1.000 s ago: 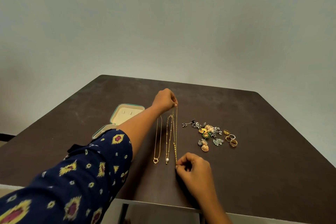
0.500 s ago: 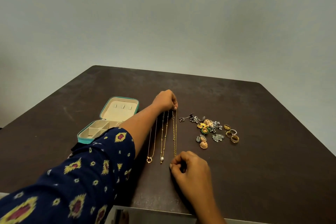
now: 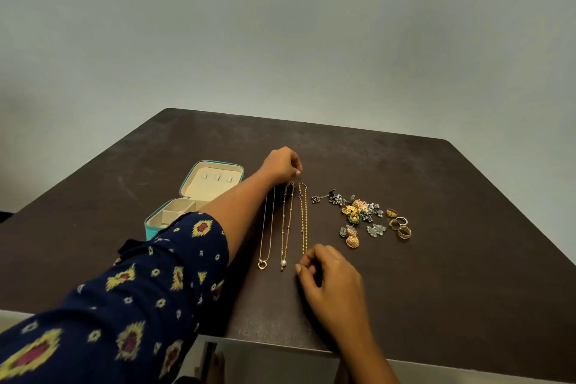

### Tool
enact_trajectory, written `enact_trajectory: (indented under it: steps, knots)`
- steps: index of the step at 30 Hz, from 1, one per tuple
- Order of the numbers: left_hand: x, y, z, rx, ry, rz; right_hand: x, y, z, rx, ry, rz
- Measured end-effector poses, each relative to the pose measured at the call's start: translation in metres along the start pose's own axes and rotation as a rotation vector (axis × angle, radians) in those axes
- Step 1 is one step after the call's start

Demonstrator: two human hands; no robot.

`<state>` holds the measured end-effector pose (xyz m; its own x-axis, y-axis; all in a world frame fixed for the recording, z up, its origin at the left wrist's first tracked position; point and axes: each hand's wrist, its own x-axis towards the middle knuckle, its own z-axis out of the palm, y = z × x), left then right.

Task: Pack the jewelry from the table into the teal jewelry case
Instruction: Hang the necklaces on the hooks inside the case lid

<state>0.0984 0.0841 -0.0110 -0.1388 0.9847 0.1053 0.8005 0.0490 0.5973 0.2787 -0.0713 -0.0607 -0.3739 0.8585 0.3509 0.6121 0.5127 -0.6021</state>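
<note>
Three necklaces lie side by side on the dark table (image 3: 452, 259): a thin chain with a ring pendant (image 3: 262, 264), a chain with a pearl (image 3: 283, 262) and a yellow gold chain (image 3: 304, 218). My left hand (image 3: 282, 165) hovers with curled fingers just above their far ends, a small gap below its fingertips. My right hand (image 3: 330, 277) has curled fingers at the gold chain's near end, which disappears behind its index finger. The teal jewelry case (image 3: 149, 229) stands open at the left, partly hidden by my patterned sleeve.
A heap of earrings (image 3: 358, 212) lies right of the necklaces, with a gold jhumka earring (image 3: 352, 240) in front of it. Several rings (image 3: 400, 224) sit further right. The table's near edge runs just below my right wrist.
The necklaces hung stretched between my hands before; they now lie flat on the table. My left hand has come off their far ends. The view has tilted down, showing more of the case.
</note>
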Motion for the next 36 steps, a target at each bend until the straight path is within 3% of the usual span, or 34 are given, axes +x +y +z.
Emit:
enact_trajectory:
  steps: [9,13,26,36]
  knots:
    - [-0.032,-0.017,-0.037,-0.014,0.059,-0.008,-0.008,-0.008,0.007,-0.334,0.094,-0.264]
    - [-0.046,-0.025,-0.049,-0.024,0.080,-0.001,-0.012,-0.009,0.008,-0.376,0.109,-0.379]
    - [-0.068,-0.038,-0.059,-0.049,0.131,0.052,-0.004,-0.024,0.034,-0.434,0.192,-0.436]
    - [-0.043,-0.025,-0.046,0.182,0.064,0.065,0.000,-0.019,0.037,-0.359,0.112,-0.345]
